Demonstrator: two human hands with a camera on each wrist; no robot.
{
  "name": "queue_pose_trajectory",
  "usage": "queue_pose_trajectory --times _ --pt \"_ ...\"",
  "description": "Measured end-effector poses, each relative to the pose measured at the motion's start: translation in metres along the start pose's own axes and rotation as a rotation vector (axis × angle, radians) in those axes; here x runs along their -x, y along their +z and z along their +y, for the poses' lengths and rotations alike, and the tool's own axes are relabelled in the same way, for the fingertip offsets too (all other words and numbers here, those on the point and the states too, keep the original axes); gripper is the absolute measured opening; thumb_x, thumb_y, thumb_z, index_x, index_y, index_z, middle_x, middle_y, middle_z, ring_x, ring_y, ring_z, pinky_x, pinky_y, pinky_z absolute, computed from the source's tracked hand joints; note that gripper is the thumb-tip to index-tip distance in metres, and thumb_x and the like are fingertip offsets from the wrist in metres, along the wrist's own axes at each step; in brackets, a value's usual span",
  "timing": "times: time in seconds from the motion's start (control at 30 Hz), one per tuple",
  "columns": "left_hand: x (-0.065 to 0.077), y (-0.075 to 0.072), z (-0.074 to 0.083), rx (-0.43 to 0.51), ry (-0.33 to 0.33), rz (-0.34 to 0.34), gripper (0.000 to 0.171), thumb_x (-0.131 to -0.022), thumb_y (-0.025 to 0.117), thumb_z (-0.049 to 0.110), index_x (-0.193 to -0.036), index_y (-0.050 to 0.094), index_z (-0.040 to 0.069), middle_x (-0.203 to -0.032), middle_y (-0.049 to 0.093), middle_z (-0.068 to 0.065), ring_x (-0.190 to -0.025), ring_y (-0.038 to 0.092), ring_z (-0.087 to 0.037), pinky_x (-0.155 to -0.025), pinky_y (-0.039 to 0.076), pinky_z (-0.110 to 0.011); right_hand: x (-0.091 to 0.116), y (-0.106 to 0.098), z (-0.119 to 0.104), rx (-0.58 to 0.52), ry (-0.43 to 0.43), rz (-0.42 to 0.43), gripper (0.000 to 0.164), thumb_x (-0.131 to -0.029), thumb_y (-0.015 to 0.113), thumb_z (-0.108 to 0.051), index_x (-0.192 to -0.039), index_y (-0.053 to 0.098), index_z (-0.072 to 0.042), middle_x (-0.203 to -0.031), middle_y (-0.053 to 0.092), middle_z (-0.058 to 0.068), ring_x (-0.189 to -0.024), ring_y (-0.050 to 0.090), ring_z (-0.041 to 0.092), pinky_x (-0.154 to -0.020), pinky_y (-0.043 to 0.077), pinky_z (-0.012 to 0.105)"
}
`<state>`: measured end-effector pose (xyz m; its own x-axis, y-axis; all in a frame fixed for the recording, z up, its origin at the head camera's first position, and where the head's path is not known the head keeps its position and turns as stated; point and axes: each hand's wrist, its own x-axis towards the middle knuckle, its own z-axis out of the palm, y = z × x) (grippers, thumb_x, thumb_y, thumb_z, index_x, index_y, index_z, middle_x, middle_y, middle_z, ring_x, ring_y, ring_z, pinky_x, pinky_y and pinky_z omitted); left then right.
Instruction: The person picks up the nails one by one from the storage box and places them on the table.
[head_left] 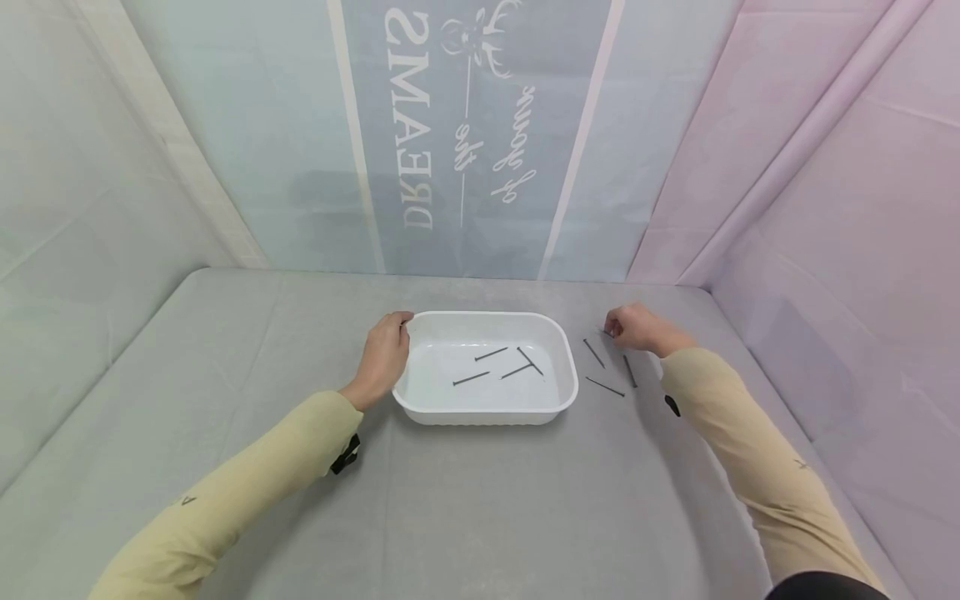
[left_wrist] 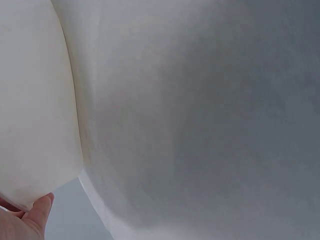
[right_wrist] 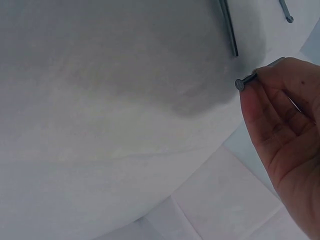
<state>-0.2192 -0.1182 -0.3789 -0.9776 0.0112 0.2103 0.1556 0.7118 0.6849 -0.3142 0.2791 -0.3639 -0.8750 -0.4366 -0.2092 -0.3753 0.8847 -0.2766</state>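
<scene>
A black object [head_left: 821, 587] overlapped my right sleeve [head_left: 750, 446] at four o'clock. The grey surface [head_left: 480, 508] met a printed curtain [head_left: 480, 250] at twelve and extended toward six. My left hand [head_left: 382, 357] gripped the central white tray [head_left: 483, 418] at ten; my right hand [head_left: 639, 327] pinched a nail [right_wrist: 248, 79] outside, near two.

Room runs wide across the near surface [head_left: 480, 517]! Right of the white tray [head_left: 480, 411], three loose nails [head_left: 605, 387] clutter the strip beside the right hand [head_left: 636, 327], and that tray bars the low path leftward.
</scene>
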Motion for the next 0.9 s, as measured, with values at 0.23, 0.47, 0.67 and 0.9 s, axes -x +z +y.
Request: queue_pose_trajectory --times 0.23,0.47,0.67,0.9 --pt "0.0 0.0 0.0 0.0 0.012 0.005 0.032 -0.096 0.033 0.002 -0.123 0.049 -0.007 -0.118 0.053 -0.022 -0.11 0.051 -0.031 -0.09 0.046 -0.039 -0.001 0.003 0.002 0.007 -0.006 -0.004 0.021 -0.073 0.054 0.01 -0.092 0.062 0.006 -0.079 0.058 0.01 -0.073 0.051 0.021 -0.064 0.046 0.031" --pt "0.0 0.0 0.0 -0.003 0.005 0.0 0.032 -0.096 0.034 0.002 -0.123 0.049 -0.006 -0.118 0.053 -0.021 -0.11 0.051 -0.031 -0.089 0.046 -0.038 -0.002 0.004 0.003 0.009 0.01 -0.013 0.02 -0.074 0.054 0.011 -0.092 0.061 0.006 -0.079 0.058 0.011 -0.071 0.051 0.021 -0.061 0.046 0.03" --pt "-0.001 0.0 0.0 -0.011 -0.012 -0.011 0.032 -0.096 0.034 0.003 -0.124 0.048 -0.006 -0.119 0.053 -0.02 -0.111 0.051 -0.03 -0.09 0.046 -0.038 -0.001 0.002 -0.001 0.028 0.03 -0.011 0.02 -0.076 0.053 0.01 -0.094 0.061 0.008 -0.081 0.059 0.013 -0.072 0.052 0.021 -0.062 0.048 0.032" --pt "-0.001 0.0 0.0 -0.01 -0.011 -0.008 0.032 -0.096 0.034 0.002 -0.124 0.048 -0.006 -0.119 0.052 -0.021 -0.111 0.05 -0.031 -0.09 0.046 -0.038 0.001 -0.003 -0.015 0.073 0.052 -0.001 0.021 -0.083 0.052 0.003 -0.102 0.061 0.007 -0.096 0.062 0.019 -0.083 0.057 0.025 -0.072 0.051 0.039"
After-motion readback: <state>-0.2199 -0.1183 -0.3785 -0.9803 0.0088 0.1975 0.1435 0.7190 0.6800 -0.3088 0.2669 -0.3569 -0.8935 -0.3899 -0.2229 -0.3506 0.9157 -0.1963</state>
